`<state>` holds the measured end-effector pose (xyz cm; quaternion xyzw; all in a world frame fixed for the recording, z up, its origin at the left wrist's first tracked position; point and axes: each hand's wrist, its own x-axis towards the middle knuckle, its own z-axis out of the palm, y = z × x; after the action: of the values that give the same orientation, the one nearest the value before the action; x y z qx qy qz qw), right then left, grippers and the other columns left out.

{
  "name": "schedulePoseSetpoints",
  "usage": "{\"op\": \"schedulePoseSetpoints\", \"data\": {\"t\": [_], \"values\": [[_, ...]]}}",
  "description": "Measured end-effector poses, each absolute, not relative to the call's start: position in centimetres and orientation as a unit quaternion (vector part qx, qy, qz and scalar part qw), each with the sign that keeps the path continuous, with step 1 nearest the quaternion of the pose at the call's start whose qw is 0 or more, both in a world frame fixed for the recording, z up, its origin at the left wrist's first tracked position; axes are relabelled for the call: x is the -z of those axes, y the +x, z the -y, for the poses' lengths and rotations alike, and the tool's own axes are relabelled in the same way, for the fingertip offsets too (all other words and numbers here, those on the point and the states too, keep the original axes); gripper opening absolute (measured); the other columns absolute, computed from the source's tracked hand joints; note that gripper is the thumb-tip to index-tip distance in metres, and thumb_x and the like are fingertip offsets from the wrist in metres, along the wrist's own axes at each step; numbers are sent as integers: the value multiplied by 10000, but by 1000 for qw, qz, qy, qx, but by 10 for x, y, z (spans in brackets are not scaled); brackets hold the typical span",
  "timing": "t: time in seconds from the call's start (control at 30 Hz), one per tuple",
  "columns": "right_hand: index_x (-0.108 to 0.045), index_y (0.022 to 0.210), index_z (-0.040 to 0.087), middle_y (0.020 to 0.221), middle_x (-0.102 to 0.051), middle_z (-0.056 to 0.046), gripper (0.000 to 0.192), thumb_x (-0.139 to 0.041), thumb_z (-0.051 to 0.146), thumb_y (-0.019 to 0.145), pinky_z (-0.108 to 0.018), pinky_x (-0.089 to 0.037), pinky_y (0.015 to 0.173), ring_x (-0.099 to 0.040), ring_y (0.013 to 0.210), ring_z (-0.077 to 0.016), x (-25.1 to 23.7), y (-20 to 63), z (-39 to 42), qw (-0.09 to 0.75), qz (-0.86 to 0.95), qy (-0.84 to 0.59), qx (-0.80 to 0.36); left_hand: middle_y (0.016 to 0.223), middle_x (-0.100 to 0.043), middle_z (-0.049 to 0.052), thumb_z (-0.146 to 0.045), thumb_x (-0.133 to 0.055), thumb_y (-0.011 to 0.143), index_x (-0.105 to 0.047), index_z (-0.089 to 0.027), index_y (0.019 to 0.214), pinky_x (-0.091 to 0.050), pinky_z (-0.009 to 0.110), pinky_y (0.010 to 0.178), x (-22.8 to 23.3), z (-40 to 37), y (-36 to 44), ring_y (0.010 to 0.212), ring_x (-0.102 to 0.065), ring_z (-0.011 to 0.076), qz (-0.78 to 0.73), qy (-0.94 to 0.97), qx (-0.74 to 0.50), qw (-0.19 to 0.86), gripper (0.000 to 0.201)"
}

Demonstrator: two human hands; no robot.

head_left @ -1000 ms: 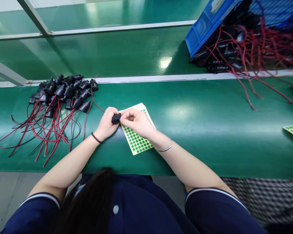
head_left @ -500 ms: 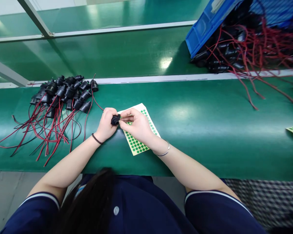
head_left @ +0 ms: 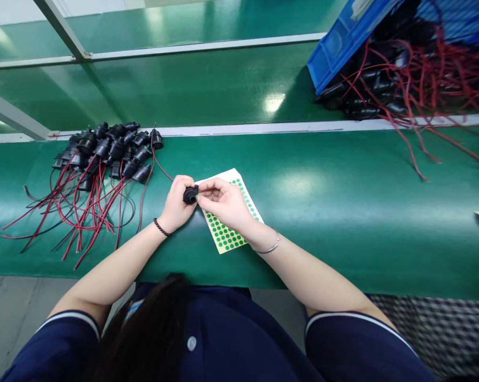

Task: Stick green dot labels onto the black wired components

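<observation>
The left hand is curled shut around a small round black part, held just above the glossy green surface. The right hand is bent in from the right, its fingers pinched against the part's face. Beneath it a pale sticker sheet of matte green dots is laid flat.

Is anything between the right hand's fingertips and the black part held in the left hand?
Nothing visible. The left hand grips the black part, and the right hand fingertips meet it directly, above the green-dot sticker sheet.
</observation>
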<state>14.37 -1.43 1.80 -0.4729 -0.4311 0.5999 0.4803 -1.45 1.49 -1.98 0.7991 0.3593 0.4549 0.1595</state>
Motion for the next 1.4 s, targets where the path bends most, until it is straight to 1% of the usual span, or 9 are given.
{"op": "schedulePoseSetpoints", "data": {"t": [0.1, 0.23, 0.4, 0.47, 0.6, 0.7, 1.17, 1.27, 1.4], "values": [[-676, 853, 189, 874, -743, -38, 249, -781, 219, 629, -342, -623, 796, -712, 791, -162, -15, 144, 14, 483, 434, -472, -596, 910, -551, 1, -78, -566, 773, -466, -233, 919, -455, 292, 743, 19, -15, -14, 841, -542, 156, -369, 790, -454, 183, 235], [-710, 902, 190, 917, -766, -50, 263, -801, 281, 672, -357, -625, 826, -730, 843, -179, -12, 147, 11, 480, 458, -451, -597, 908, -556, 2, -117, -604, 765, -474, -226, 908, -458, 289, 752, 17, -14, -15, 830, -545, 152, -394, 762, -451, 246, 222], [-740, 904, 188, 953, -783, -64, 201, -767, 306, 743, -370, -626, 848, -746, 881, -196, -11, 151, 9, 490, 488, -455, -562, 892, -562, -1, -160, -638, 755, -487, -220, 892, -460, 283, 761, 15, -13, -13, 812, -554, 145, -428, 722, -436, 325, 212], [-744, 906, 189, 957, -786, -63, 165, -739, 287, 773, -364, -630, 835, -750, 874, -195, -12, 151, 10, 497, 510, -454, -535, 885, -565, -4, -170, -641, 756, -489, -219, 883, -456, 281, 761, 15, -13, -12, 806, -555, 143, -440, 706, -431, 349, 204], [-753, 883, 201, 983, -780, -57, 97, -697, 238, 814, -352, -628, 844, -741, 899, -190, -13, 152, 13, 511, 582, -452, -443, 874, -562, -7, -184, -647, 750, -490, -216, 873, -447, 276, 753, 14, -11, -10, 797, -548, 139, -449, 686, -423, 386, 203], [-753, 870, 209, 988, -778, -54, 80, -687, 223, 827, -343, -632, 827, -735, 914, -191, -13, 153, 14, 508, 610, -451, -408, 870, -559, -10, -192, -651, 745, -488, -216, 875, -443, 274, 748, 13, -10, -9, 794, -542, 139, -452, 680, -418, 398, 210], [-743, 857, 210, 952, -784, -43, 89, -669, 166, 834, -328, -621, 816, -736, 893, -183, -11, 152, 13, 502, 646, -461, -344, 864, -555, -7, -183, -654, 747, -494, -213, 868, -435, 276, 736, 12, -9, -8, 782, -534, 139, -451, 680, -415, 403, 203], [-740, 840, 205, 932, -784, -40, 86, -664, 166, 827, -312, -620, 793, -736, 860, -174, -12, 152, 13, 503, 639, -471, -343, 860, -553, -5, -188, -654, 753, -493, -212, 862, -433, 277, 735, 11, -9, -8, 778, -528, 139, -454, 686, -405, 400, 197], [-736, 824, 207, 896, -778, -33, 76, -662, 189, 819, -307, -621, 770, -730, 809, -167, -12, 150, 13, 498, 611, -490, -372, 858, -551, -5, -201, -651, 763, -494, -213, 862, -429, 285, 744, 9, -8, -8, 766, -516, 138, -457, 694, -393, 394, 186]]}}
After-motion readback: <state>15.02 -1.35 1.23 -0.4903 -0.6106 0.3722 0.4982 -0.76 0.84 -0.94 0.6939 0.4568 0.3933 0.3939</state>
